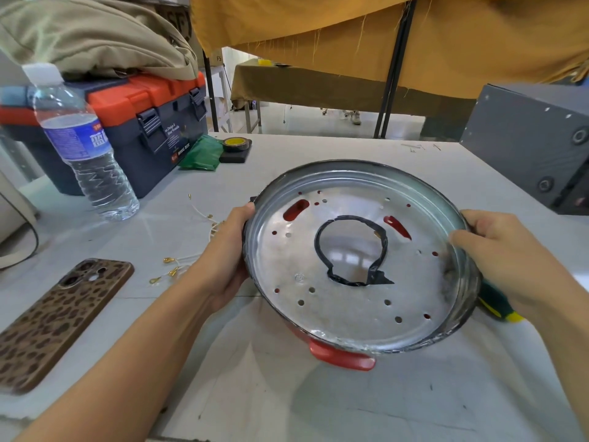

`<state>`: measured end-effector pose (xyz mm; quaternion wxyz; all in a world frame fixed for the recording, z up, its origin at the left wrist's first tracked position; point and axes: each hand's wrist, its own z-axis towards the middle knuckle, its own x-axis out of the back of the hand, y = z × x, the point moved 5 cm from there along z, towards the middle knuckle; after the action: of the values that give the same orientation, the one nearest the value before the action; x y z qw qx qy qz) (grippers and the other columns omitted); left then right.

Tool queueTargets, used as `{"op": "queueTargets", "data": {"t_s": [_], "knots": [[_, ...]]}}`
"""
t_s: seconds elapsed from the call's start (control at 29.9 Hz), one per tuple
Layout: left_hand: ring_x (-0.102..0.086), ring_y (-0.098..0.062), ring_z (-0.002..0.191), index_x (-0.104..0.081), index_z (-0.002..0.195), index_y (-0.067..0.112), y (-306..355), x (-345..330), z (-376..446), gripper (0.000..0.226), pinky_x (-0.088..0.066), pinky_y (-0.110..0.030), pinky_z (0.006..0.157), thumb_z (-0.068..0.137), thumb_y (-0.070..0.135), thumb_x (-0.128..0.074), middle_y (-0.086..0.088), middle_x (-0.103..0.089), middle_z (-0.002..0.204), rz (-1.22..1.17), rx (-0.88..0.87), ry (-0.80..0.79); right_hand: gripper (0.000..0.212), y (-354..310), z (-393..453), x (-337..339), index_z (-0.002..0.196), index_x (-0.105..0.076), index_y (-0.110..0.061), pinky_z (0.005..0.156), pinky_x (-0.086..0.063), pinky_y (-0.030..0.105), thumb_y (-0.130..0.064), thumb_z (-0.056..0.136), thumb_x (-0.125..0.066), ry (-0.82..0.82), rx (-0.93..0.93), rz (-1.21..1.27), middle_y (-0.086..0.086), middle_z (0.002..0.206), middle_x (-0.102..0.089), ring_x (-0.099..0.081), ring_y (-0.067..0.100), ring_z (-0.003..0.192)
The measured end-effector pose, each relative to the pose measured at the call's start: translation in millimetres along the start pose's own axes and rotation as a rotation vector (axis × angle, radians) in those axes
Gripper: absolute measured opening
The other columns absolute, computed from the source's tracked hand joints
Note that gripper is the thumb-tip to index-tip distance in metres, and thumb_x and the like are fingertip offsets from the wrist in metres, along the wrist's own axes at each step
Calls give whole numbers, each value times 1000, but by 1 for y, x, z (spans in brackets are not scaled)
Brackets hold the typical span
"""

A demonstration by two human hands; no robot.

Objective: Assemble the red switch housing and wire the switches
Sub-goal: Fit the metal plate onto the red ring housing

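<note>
A round red housing with a shiny perforated metal plate set in it is held tilted above the white table. The plate has a central hole edged in black tape and two red slots. My left hand grips the rim on the left side, thumb on the edge. On the right side my right hand grips the rim with curled fingers. Loose white wires with gold terminals lie on the table left of my left wrist.
A phone in a spotted case lies at the left. A water bottle stands before an orange and navy toolbox. Yellow tape roll and green packet sit behind. A grey box stands right; a green-yellow tool handle pokes out beneath the housing.
</note>
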<state>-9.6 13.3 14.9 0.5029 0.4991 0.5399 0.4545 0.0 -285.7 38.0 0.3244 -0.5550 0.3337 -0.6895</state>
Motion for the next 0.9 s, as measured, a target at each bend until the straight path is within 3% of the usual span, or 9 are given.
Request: {"op": "queueTargets", "data": {"t_s": [0.07, 0.17, 0.33, 0.47, 0.6, 0.7, 0.9], "knots": [[-54, -11, 52, -61, 79, 18, -1, -2, 1, 37, -44, -23, 47, 96, 35, -33, 2, -60, 60, 15, 21, -18, 13, 2, -1, 0, 79, -57, 6, 63, -36, 36, 0, 84, -46, -16, -32, -11, 21, 67, -53, -45, 23, 62], [-53, -12, 52, -60, 75, 18, -4, -1, 3, 37, -45, -21, 48, 94, 34, -33, 0, -58, 60, 59, 36, -44, 14, 5, -4, 0, 80, -54, 12, 60, -35, 33, 2, 84, -45, -45, -82, -28, 17, 64, -51, -44, 22, 58], [-57, -18, 57, -64, 82, 15, -10, -1, 6, 41, -51, -21, 49, 92, 42, -35, -10, -60, 68, 34, 125, -115, 12, 7, -9, -2, 78, -45, 16, 37, -33, 24, 6, 85, -42, -108, -187, -2, 13, 59, -43, -38, 19, 47], [-57, -18, 65, -62, 82, 16, -12, 5, 10, 43, -48, -27, 65, 92, 46, -34, -10, -61, 73, 188, 89, -47, 12, 12, -8, -3, 84, -46, 17, 52, -32, 30, 5, 85, -42, -111, -208, -3, 16, 63, -45, -41, 24, 54], [-49, -11, 47, -58, 71, 18, -14, 10, 10, 44, -38, -11, 40, 92, 47, -33, -3, -57, 57, 288, 86, 53, 13, 19, -6, -4, 85, -51, 15, 57, -37, 36, 6, 84, -42, -107, -220, 17, 26, 63, -51, -47, 29, 55], [-47, -13, 52, -57, 78, 18, -15, 12, 11, 39, -42, -22, 49, 92, 47, -34, -8, -54, 63, 316, 87, 65, 13, 20, -4, -6, 84, -54, 12, 58, -39, 40, 5, 82, -44, -108, -215, 29, 43, 71, -51, -50, 31, 55], [-51, -20, 63, -60, 80, 1, -15, 19, 16, 53, -38, -36, 69, 94, 46, -35, -7, -59, 66, 423, 30, 124, 13, 24, -1, -7, 77, -58, 6, 60, -40, 42, 3, 82, -46, -107, -200, 60, 43, 75, -52, -52, 32, 56]]}}
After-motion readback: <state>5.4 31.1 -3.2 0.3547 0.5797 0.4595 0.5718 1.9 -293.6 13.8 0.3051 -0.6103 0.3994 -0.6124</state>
